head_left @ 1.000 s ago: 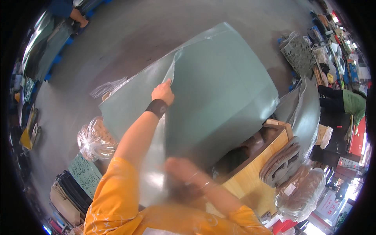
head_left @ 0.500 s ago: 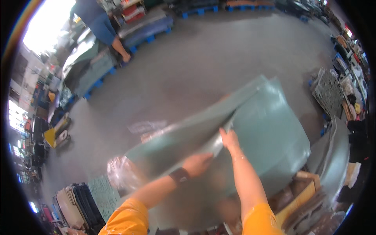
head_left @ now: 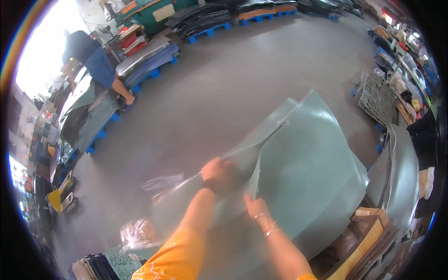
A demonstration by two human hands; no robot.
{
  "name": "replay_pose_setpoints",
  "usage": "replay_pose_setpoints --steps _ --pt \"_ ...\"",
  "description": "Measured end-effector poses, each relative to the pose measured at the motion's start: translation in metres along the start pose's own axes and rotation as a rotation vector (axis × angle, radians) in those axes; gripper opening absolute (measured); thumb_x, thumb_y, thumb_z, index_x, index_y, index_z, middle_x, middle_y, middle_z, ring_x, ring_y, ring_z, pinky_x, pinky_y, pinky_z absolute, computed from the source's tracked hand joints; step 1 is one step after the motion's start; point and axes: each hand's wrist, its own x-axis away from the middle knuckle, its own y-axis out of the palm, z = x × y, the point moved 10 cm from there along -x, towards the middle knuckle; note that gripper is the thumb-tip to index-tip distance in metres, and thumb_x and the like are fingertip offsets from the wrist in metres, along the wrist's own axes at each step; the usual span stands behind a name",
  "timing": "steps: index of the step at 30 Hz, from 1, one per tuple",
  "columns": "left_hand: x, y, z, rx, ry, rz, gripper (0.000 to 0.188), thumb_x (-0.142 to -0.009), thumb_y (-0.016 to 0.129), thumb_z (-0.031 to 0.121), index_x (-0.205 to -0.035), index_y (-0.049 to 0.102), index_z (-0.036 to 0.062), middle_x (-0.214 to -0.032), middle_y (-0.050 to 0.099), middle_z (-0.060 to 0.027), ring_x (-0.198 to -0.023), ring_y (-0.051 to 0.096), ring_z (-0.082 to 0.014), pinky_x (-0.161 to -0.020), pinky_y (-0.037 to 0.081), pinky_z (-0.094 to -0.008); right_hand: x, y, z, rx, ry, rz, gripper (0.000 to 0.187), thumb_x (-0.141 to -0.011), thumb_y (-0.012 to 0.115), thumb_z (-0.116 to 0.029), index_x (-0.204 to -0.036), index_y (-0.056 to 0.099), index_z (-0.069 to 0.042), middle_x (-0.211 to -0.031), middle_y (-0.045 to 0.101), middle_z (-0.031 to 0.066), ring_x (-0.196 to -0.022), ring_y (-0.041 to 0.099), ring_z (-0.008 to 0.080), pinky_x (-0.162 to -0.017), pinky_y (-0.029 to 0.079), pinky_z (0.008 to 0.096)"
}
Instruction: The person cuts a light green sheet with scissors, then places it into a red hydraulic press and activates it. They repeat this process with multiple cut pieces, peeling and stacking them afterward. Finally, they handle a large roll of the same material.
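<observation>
Large, thin grey-green sheets (head_left: 308, 163) that look like plastic or rubber lie stacked in front of me. The upper one is lifted along its left edge, which curls up. My right hand (head_left: 258, 208) is closed on that raised edge, thumb on top. Farther left, my left hand (head_left: 218, 172), smeared by motion, is over the left part of the sheets (head_left: 186, 212); its fingers are not clear. A dark band is on my left wrist and a thin bracelet on my right.
Clear plastic wrap (head_left: 137, 234) bulges at the stack's left end. A wooden crate (head_left: 359, 242) stands at the near right, beside more bent grey sheets (head_left: 402, 163). A person (head_left: 95, 63) bends over sheets on blue pallets at the far left. A yellow pallet jack (head_left: 60, 196) stands left.
My left hand has moved away from the raised edge, up and to the left. My right hand has come nearer to me, still on the edge. The view has shifted too.
</observation>
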Motion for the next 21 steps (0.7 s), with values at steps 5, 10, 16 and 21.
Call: replay_pose_setpoints --steps 5,10,16,21 --pt "-0.008 0.034 -0.013 0.024 -0.047 0.036 0.048 -0.086 0.051 0.055 -0.077 0.052 0.0074 -0.08 0.062 -0.0121 -0.083 0.06 -0.0331 -0.069 0.047 -0.0434 0.055 -0.009 0.047 -0.223 0.094 0.053 0.057 -0.091 0.041 -0.047 -0.102 0.062 0.005 -0.089 0.06 0.0347 -0.091 0.057 0.0497 -0.082 0.045 0.0487" --pt "-0.013 0.044 -0.023 -0.043 -0.054 -0.008 0.051 -0.086 0.049 0.057 -0.074 0.051 0.0067 -0.077 0.062 -0.0124 -0.08 0.059 -0.0337 -0.067 0.046 -0.0444 0.11 0.01 0.047 -0.126 0.112 -0.048 0.046 -0.093 0.041 -0.041 -0.116 0.057 -0.004 -0.085 0.061 0.0318 -0.086 0.056 0.051 -0.079 0.046 0.0498" --pt "-0.007 0.025 -0.013 0.033 -0.118 0.104 0.037 -0.082 0.062 0.044 -0.091 0.054 0.0093 -0.092 0.059 -0.0128 -0.094 0.056 -0.0324 -0.079 0.044 -0.0438 0.119 -0.001 0.039 -0.107 0.149 -0.1 0.056 -0.092 0.042 -0.047 -0.113 0.059 0.002 -0.1 0.062 0.0303 -0.097 0.057 0.0458 -0.086 0.045 0.0468" --pt "0.022 0.008 0.112 0.311 0.541 0.292 0.064 -0.072 0.059 -0.002 -0.132 0.043 0.0123 -0.13 0.044 -0.0134 -0.127 0.035 -0.0334 -0.107 0.026 -0.0465 0.076 -0.001 0.011 -0.238 0.202 -0.027 0.072 -0.089 0.045 -0.056 -0.096 0.061 0.014 -0.096 0.059 0.0367 -0.098 0.056 0.0486 -0.086 0.044 0.0472"
